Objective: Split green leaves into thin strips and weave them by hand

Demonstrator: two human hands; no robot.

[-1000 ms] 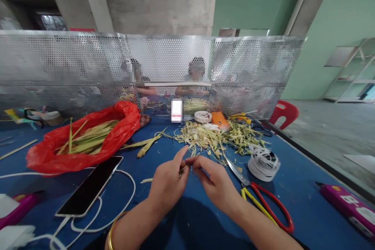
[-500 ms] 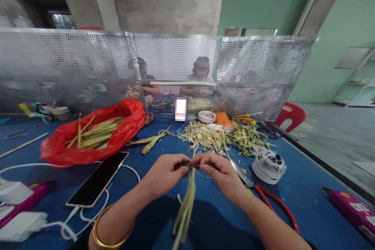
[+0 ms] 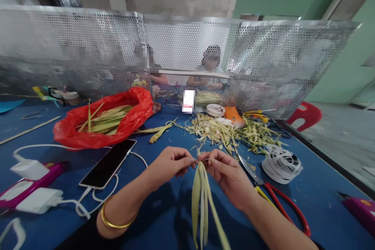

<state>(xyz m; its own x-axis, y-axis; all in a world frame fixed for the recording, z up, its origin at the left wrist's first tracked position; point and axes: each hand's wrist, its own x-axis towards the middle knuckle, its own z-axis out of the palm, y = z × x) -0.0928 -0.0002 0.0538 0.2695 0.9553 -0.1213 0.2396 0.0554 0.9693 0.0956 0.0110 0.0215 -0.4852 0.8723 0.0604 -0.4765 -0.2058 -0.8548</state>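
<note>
A bundle of long, pale green-yellow leaf strips (image 3: 202, 199) hangs between my hands, its gathered top at fingertip height and its loose ends fanned downward. My left hand (image 3: 177, 163) is closed in a pinch at the left of the gathered top. On the other side, my right hand (image 3: 223, 168) pinches a thin thread or wire (image 3: 208, 159) that runs across the bundle's top. What exactly lies between the left fingertips is too small to make out. Short frayed ends (image 3: 199, 148) stick up above the tie point.
Scissors (image 3: 258, 179) and a white strap roll (image 3: 281, 166) lie to the right. Beyond my hands are plant scraps (image 3: 213, 131); a red bag (image 3: 68, 131) of leaves and a phone (image 3: 108, 166) with cables lie left. A perforated screen (image 3: 181, 43) separates people opposite.
My hands have drawn slightly apart at the bundle's top. The leaf strips now hang more fanned out, with their ends toward the right. The whole view has shifted a little.
</note>
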